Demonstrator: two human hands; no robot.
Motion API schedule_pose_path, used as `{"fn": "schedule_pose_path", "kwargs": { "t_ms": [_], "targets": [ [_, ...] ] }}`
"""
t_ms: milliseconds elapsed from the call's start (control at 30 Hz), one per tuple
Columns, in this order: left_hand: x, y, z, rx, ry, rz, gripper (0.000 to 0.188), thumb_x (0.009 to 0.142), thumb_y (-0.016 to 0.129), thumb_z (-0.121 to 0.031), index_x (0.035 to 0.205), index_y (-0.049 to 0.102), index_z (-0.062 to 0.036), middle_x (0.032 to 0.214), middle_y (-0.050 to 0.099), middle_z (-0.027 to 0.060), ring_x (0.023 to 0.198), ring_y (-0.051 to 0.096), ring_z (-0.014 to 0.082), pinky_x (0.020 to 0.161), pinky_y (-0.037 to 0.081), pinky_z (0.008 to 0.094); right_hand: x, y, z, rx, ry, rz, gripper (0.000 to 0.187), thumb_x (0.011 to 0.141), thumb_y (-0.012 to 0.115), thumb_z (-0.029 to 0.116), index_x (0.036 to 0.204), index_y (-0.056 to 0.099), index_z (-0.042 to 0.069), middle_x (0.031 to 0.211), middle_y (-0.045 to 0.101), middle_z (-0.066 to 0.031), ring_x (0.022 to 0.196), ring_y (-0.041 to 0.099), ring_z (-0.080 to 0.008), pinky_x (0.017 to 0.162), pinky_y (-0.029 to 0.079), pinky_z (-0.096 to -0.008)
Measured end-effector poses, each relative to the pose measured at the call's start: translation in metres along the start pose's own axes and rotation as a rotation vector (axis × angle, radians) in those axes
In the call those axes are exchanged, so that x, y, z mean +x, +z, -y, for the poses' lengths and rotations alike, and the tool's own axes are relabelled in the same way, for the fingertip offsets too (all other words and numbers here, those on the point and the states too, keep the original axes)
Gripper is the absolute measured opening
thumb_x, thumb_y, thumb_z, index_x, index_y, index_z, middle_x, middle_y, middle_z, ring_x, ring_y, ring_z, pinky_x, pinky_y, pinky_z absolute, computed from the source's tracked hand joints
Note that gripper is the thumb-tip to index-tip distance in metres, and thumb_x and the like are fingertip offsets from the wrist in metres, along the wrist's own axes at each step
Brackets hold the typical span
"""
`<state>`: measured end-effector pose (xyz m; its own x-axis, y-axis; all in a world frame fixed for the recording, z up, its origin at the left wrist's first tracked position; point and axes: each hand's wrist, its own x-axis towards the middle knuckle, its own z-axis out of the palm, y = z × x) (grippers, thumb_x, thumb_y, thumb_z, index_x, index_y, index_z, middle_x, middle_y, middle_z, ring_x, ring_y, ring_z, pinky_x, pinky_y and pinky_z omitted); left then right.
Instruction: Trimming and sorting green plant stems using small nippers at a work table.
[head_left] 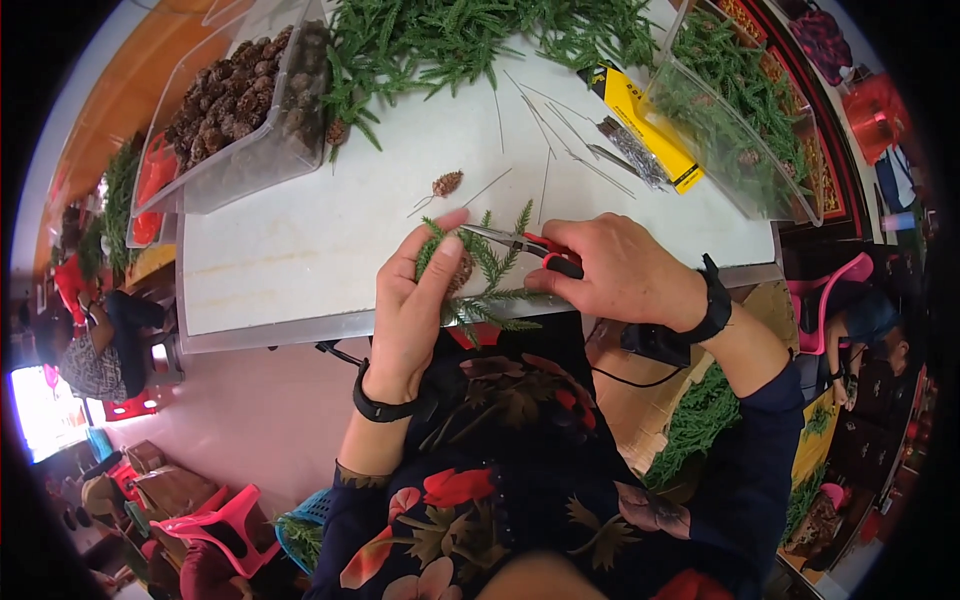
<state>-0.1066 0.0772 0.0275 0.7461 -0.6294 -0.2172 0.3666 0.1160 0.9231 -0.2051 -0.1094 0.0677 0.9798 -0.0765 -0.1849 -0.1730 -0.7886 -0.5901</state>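
Observation:
My left hand (pixel 408 305) pinches an artificial pine sprig (pixel 492 264) near the table's front edge, with its green twigs fanning out to the right. A brown pine cone (pixel 461 274) sits among the needles beside my left thumb. In my right hand (pixel 635 272) are needle-nose pliers (pixel 500 237) with red and black handles. Their jaws point left and reach the sprig by my left fingertips; whether they grip a wire there cannot be made out. Just beyond my left hand, a loose pine cone (pixel 448 183) with a thin wire tail lies on the white table (pixel 270 255).
Thin wires (pixel 545 180) lie scattered beyond the pliers, near a yellow package (pixel 650 125). A clear bin of pine cones (pixel 235 165) stands at the left. Another bin (pixel 735 150) at the right holds green sprigs. Piled greenery (pixel 440 45) lines the far side. Other people sit farther off.

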Motion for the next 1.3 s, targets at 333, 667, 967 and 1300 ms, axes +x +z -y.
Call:
{"fn": "schedule_pose_path", "kwargs": {
  "t_ms": [333,667,967,1300],
  "targets": [
    [-0.005,-0.02,0.005,0.067,-0.023,0.022,0.009,0.088,0.063,-0.008,0.089,0.062,0.0017,0.074,0.057,-0.0037,0.066,0.048,0.0032,0.06,0.038,0.0192,-0.013,0.015,0.014,-0.127,-0.06,-0.141,0.031,0.078,0.074,0.029,0.084,0.058,0.004,0.062,0.059,-0.0134,0.063,0.06,-0.0374,0.056,0.046,-0.0427],
    [-0.001,-0.014,0.0,0.028,0.002,0.187,0.025,0.091,0.058,-0.002,0.115,0.056,0.002,0.092,0.064,0.0031,0.08,0.059,0.007,0.074,0.048,0.0209,-0.011,0.0,0.014,-0.113,0.022,-0.143,0.032,0.079,0.073,0.032,0.082,0.058,0.004,0.064,0.061,-0.0134,0.064,0.061,-0.038,0.055,0.046,-0.0436],
    [0.015,-0.009,0.02,0.232,0.268,0.165,0.029,0.09,0.054,0.005,0.119,0.054,0.002,0.103,0.063,0.0065,0.086,0.06,0.0105,0.075,0.051,0.0229,-0.015,0.0,-0.002,-0.037,0.072,-0.04,0.038,0.083,0.066,0.042,0.084,0.063,0.004,0.069,0.064,-0.0166,0.069,0.063,-0.0391,0.061,0.048,-0.0446],
    [0.019,0.01,0.007,0.267,0.278,0.112,0.045,0.085,0.054,0.009,0.128,0.049,-0.0015,0.129,0.048,0.0087,0.113,0.053,0.0185,0.087,0.048,0.0274,-0.019,-0.015,-0.006,-0.033,0.108,-0.137,0.042,0.084,0.065,0.046,0.083,0.063,0.004,0.069,0.064,-0.016,0.07,0.063,-0.0378,0.063,0.048,-0.0435]
  ]
}}
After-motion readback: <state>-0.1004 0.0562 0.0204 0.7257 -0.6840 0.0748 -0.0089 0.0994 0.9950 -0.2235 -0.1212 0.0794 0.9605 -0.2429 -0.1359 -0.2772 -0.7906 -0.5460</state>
